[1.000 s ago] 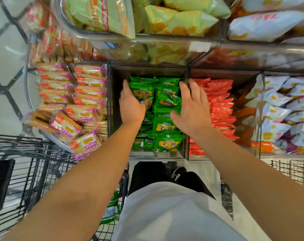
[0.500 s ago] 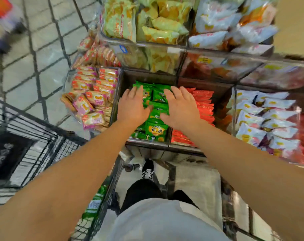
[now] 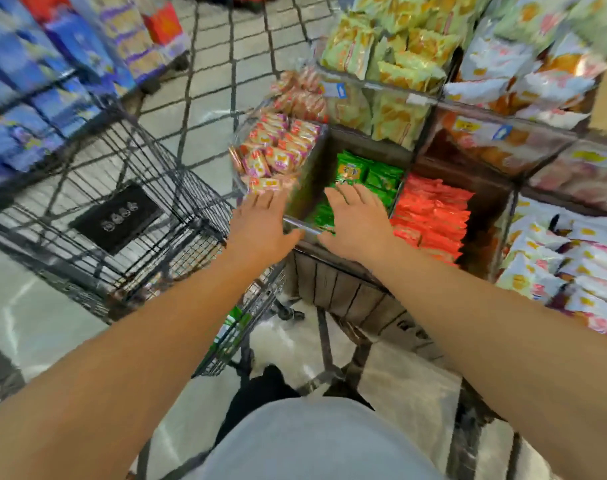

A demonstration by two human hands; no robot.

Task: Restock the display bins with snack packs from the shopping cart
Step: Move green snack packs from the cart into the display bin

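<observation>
Green snack packs (image 3: 364, 174) fill the middle display bin (image 3: 343, 143). My left hand (image 3: 260, 226) hovers flat at the bin's near left corner, fingers straight, holding nothing. Over the bin's front rim, above the green packs, my right hand (image 3: 357, 223) is spread flat and empty. To the left stands the black wire shopping cart (image 3: 122, 216); a few green packs (image 3: 231, 330) show through its near corner. The frame is motion-blurred.
Pink-and-orange packs (image 3: 278, 150) fill the bin to the left, red packs (image 3: 433, 216) the bin to the right, white packs (image 3: 565, 258) further right. Yellow-green bags (image 3: 392, 50) sit on the upper tier. Blue boxes (image 3: 35, 81) line a shelf at far left. Tiled floor lies beyond the cart.
Both hands have drawn back from deep in the green bin to its front rim, empty. My view has swung left, bringing the cart and the blue shelf into sight.
</observation>
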